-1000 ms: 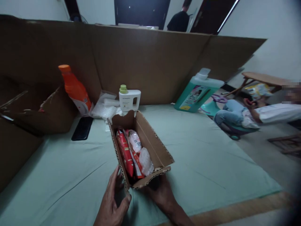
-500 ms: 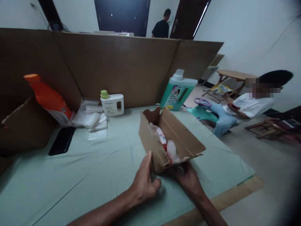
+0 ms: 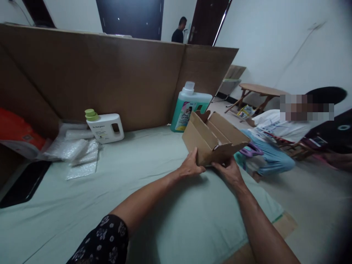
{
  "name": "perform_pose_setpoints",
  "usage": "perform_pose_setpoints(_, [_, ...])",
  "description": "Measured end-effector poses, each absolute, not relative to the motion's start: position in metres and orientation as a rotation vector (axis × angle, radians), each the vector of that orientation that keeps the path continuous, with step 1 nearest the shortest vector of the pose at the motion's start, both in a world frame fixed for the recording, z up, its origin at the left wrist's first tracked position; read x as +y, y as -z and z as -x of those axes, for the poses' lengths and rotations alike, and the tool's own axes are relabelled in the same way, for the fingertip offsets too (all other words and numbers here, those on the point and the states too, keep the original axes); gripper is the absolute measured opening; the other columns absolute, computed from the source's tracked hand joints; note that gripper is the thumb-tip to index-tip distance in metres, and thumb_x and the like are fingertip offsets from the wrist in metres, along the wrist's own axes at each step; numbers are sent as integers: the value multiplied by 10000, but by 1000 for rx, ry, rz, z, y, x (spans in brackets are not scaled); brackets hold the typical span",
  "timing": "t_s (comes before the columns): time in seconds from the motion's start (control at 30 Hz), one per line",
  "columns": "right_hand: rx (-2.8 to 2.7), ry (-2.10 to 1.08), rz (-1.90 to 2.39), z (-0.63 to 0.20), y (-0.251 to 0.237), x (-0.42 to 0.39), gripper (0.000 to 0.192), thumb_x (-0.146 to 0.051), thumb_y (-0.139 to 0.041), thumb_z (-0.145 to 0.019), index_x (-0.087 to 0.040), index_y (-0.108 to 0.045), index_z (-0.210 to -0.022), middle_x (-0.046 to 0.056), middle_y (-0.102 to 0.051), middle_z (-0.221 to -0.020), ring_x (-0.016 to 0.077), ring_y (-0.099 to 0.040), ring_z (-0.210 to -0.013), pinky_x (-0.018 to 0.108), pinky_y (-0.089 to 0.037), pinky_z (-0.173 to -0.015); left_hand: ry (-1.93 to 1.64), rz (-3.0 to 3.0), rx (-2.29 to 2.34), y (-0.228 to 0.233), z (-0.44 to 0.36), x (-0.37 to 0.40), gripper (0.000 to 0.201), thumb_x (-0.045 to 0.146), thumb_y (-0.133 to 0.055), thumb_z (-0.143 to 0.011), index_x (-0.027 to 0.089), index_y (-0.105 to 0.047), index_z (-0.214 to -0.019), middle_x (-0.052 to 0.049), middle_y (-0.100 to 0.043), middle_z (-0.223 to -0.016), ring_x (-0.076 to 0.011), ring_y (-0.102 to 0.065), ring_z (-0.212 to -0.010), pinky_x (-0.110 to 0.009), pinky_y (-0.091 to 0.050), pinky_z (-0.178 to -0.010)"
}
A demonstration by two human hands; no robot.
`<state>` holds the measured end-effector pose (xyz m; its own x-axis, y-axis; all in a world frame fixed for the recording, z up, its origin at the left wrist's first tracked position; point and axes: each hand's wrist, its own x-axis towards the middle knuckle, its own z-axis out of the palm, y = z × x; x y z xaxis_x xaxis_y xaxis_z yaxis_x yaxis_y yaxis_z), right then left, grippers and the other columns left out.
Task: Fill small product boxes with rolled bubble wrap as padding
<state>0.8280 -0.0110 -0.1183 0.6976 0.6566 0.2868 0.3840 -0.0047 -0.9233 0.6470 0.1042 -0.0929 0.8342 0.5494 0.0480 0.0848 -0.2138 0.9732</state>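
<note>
the cardboard box [image 3: 213,137] is the reference item. it sits at the far right part of the pale green sheet [image 3: 154,205], top open, with its long side walls running away from the viewer. its contents cannot be seen from this angle.

left hand [image 3: 190,167]: placed at the near left corner of the box, thumb and fingers closed against the left side wall. right hand [image 3: 230,172]: placed at the near right corner of the box, under the near end flap, fingers curled onto the cardboard; how firmly they clamp cannot be told.

just behind the box stands a teal detergent jug [image 3: 189,106] with a white cap, against the brown cardboard screen [image 3: 115,73]. well to the left of the box stands a white bottle [image 3: 106,126] with a green cap. further left of that lie bubble-wrap sheets [image 3: 74,150], and at the picture's left edge an orange bottle [image 3: 18,134] and a black phone [image 3: 23,183].

to the right of the box, off the sheet, a seated person [image 3: 277,135] in a white shirt is on the floor. far behind the screen another person [image 3: 178,33] stands at a doorway.
</note>
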Motion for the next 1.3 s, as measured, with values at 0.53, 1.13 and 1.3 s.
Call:
perform_pose_setpoints(0.53, [-890,-324,1483,-847,141,-6,632,-449,-812,-674,-257,-551,-1216,79,-655,-1308,292,-584,-1262,529,-376,-1158,-333,-1979,458,117,-652,80,1186,371,-729,-598,-6,-166,-1571,-265,-170,-1656,-407,-176,-1538,-512,-212,-1259])
perform_pose_setpoints(1.13, [-834,-32,1760,-844,154,-4,747,-471,-725,-672,-213,-481,-1330,148,-657,-1271,291,-642,-1147,490,-513,-984,-368,-2237,315,127,-562,36,822,218,-587,-795,123,-285,-1554,-194,-230,-1661,-340,-188,-1549,-556,-128,-1265])
perform_pose_setpoints(1.3, [-834,-21,1888,-830,138,-3,605,-444,-693,-655,-171,-566,-1180,206,-640,-1251,356,-595,-1184,523,-449,-1013,-201,-2531,218,116,-467,-15,619,409,-554,-936,171,-430,-1494,-177,-273,-1648,-353,-206,-1542,-563,-122,-1257])
